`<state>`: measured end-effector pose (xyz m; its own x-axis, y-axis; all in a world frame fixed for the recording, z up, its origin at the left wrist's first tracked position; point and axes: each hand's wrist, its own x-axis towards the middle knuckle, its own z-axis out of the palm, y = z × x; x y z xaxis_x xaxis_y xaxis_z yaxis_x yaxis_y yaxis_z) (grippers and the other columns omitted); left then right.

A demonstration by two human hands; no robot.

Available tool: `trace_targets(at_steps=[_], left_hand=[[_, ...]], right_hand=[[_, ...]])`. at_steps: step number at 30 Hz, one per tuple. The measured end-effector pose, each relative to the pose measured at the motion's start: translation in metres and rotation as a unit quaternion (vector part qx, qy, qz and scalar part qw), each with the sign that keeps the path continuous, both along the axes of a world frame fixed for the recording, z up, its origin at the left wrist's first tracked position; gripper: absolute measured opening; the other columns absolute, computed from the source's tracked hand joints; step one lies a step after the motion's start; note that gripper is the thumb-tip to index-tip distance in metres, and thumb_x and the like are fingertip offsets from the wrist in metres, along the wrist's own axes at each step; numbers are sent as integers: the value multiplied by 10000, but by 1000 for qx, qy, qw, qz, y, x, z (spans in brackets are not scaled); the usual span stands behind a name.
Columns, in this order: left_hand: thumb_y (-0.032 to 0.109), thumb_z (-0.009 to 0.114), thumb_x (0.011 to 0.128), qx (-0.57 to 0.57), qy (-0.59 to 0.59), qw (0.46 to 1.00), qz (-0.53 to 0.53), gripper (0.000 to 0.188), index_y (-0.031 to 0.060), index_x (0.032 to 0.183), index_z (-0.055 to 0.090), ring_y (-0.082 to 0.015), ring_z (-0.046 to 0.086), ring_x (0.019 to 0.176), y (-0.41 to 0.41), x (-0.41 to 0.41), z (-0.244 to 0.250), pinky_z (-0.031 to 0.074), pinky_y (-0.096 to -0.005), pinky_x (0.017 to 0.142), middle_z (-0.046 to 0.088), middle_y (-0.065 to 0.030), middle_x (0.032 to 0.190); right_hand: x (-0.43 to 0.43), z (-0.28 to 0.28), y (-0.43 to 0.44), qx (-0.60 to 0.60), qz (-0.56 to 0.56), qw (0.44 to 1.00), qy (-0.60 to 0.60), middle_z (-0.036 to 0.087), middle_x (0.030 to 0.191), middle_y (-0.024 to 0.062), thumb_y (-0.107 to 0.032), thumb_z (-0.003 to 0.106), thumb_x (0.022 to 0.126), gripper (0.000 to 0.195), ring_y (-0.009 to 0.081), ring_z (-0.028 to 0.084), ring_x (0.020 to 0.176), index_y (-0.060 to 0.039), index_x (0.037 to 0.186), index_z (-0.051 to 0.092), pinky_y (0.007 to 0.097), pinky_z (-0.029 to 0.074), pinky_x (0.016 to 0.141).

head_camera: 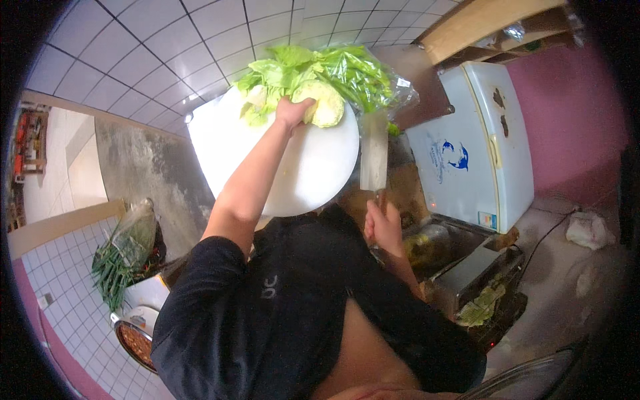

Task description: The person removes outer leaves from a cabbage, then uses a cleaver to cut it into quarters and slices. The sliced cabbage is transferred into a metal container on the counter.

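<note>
My left hand (294,113) rests against a pale green cabbage (324,104) at the far side of a round white cutting board (315,170), thumb spread over it; how firmly it grips is unclear. Loose green leaves (280,67) lie beyond and to the left of the hand. Long green vegetables in a clear plastic bag (357,75) are heaped behind the cabbage. My right hand (384,223) is closed around the handle of a cleaver (374,155), its broad blade pointing away from me, just right of the board.
A white chest freezer (450,150) with rust marks stands on the right. Nearer are a metal basin (435,245) and a metal box (467,272) beside some leaves. At left are bagged green onions (112,270) and a pot of reddish-brown food (135,342). A tiled wall (215,35) rises behind the board.
</note>
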<state>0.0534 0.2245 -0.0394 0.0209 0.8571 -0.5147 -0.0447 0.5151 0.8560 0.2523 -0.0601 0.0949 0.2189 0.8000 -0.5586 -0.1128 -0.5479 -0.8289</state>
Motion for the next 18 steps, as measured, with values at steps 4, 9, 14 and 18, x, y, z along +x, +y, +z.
trace_targets(at_steps=[4,9,14,18], left_hand=[[121,765,845,-7,-114,985,133,652,-42,1366,408,-280,656,1023,-73,-11,-7,592,-401,774,605,-181,1224],[162,658,954,-68,-126,953,268,580,-33,1408,353,-288,589,1149,-168,1,34,560,-415,908,545,-192,1296],[215,558,1019,-10,-121,949,292,473,-10,1403,398,-268,590,1152,-180,14,30,534,-439,969,550,-158,1313],[178,576,1004,4,-123,932,342,462,-22,1386,411,-251,601,1134,-179,22,22,558,-396,921,556,-160,1317]], right_hand=[[18,-12,18,27,123,989,-75,558,651,56,-230,572,998,221,162,534,480,-31,914,524,328,452,478],[26,-20,59,175,310,888,-290,672,835,232,-279,645,937,317,442,668,759,-13,1097,580,470,532,649],[35,-29,85,220,432,828,-282,671,833,245,-262,636,942,281,456,660,769,-26,1070,554,511,529,639],[43,-46,105,235,509,778,-283,663,808,256,-244,624,947,263,463,656,750,-24,1046,521,525,525,632]])
